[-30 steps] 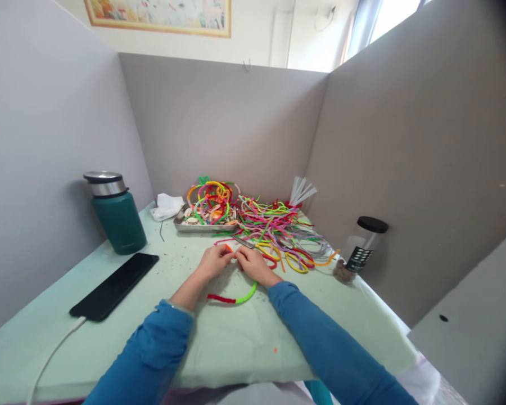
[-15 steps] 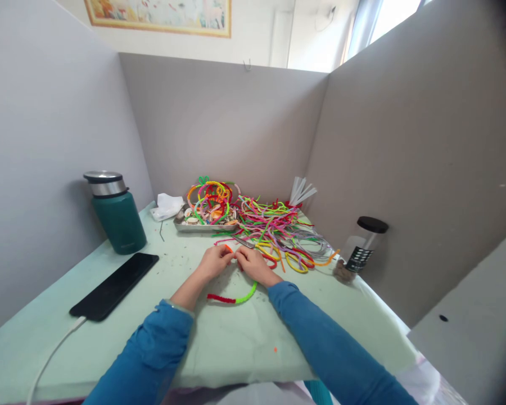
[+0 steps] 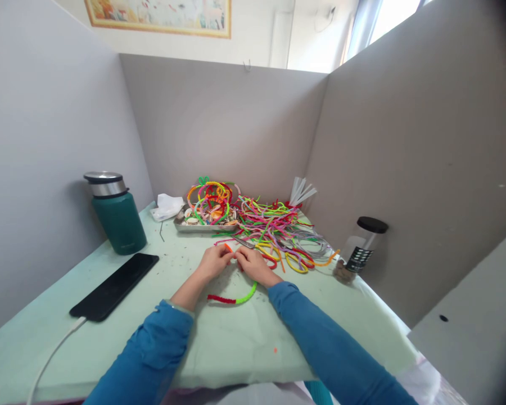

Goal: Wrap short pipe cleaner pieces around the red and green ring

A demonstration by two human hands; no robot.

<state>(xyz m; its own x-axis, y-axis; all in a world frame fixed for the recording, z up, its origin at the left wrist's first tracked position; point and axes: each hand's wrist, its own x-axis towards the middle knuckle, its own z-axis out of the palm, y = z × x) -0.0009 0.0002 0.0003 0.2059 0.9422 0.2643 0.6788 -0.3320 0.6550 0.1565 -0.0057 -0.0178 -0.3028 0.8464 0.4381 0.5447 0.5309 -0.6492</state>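
Observation:
My left hand and my right hand meet over the middle of the pale green table, fingers pinched together on a thin pipe cleaner with an orange end. A red and lime green curved pipe cleaner trails on the table below my hands. Just beyond my fingers lies a loose heap of coloured pipe cleaners. Both arms wear blue sleeves.
A metal tray holds coiled pipe cleaners and small pieces at the back. A green flask and a black phone with a white cable lie left. A black-lidded jar stands right. Grey partitions wall three sides.

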